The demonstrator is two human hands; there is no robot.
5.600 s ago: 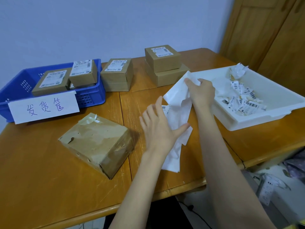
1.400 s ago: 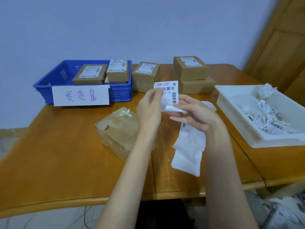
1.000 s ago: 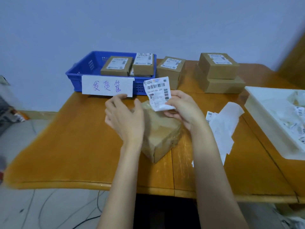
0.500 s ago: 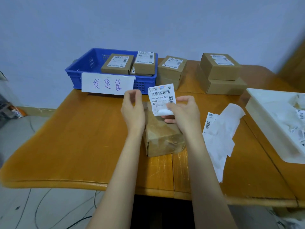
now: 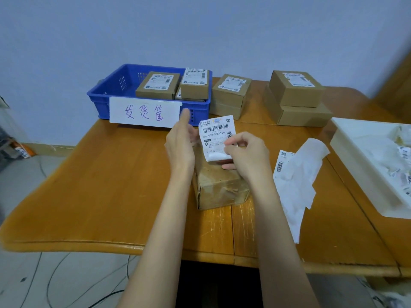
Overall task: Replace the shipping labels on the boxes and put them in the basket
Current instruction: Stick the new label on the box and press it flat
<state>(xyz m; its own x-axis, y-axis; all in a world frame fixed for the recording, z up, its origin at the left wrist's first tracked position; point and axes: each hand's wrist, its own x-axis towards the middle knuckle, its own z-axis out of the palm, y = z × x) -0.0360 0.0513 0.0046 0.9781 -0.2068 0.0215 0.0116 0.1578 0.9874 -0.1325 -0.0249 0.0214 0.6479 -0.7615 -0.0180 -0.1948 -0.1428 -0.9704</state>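
Right hand (image 5: 246, 152) pinching a shipping label (image 5: 216, 136) upright over the worn brown box (image 5: 219, 185) on the desk (image 5: 100, 185), left hand (image 5: 181, 142) open beside it (fingers straight), blue basket (image 5: 104, 96) with labelled boxes behind, white tray (image 5: 355, 152) at right.

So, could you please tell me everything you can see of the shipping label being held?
The shipping label is a white paper rectangle printed with barcodes, a number line and small text. Its lower edge curls. It is held roughly upright above the brown box, pinched at its right edge by the right hand; the left hand is beside its left edge.
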